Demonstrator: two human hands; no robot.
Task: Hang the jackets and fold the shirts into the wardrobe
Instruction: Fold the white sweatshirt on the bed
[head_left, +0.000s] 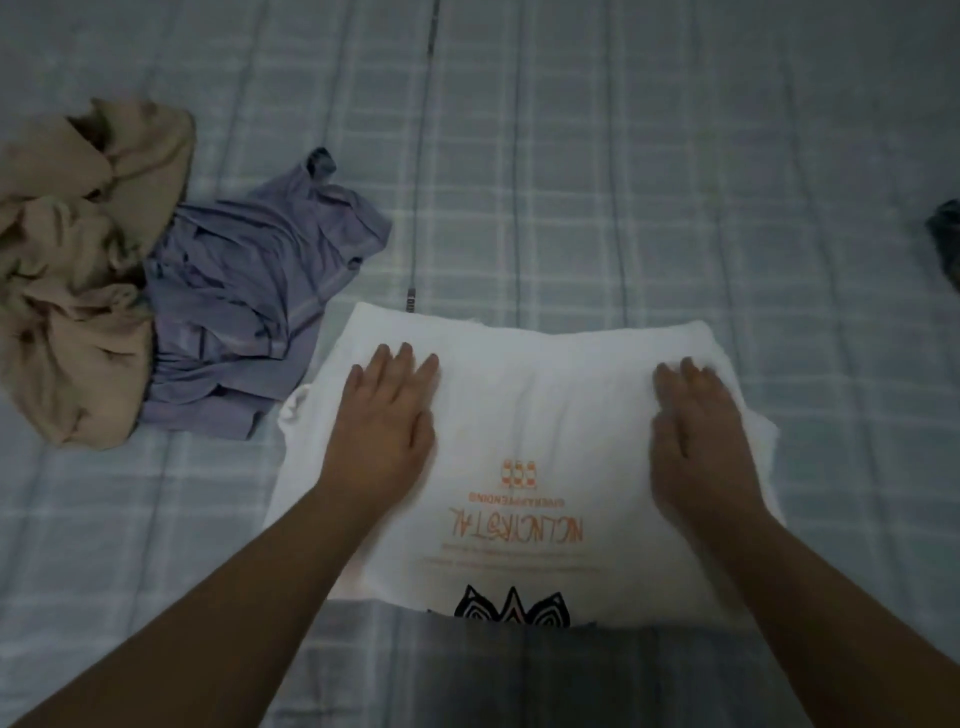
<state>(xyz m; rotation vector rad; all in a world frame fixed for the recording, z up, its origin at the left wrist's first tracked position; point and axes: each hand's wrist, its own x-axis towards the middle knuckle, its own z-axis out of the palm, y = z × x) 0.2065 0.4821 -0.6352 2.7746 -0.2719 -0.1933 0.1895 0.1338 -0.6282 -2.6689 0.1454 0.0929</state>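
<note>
A white T-shirt (540, 415) with orange lettering and a black print lies partly folded on the bed in front of me. My left hand (384, 431) rests flat on its left half, fingers spread. On the right half, my right hand (701, 441) presses palm down, slightly blurred. Neither hand grips the cloth. A crumpled lavender shirt (244, 306) lies to the left, and a bunched beige garment (78, 270) partly overlaps it at the far left.
All the clothes lie on a pale blue checked bedsheet (623, 182). A dark piece of cloth (945, 239) shows at the right edge. A thin dark cord (423, 156) runs down the sheet toward the white shirt.
</note>
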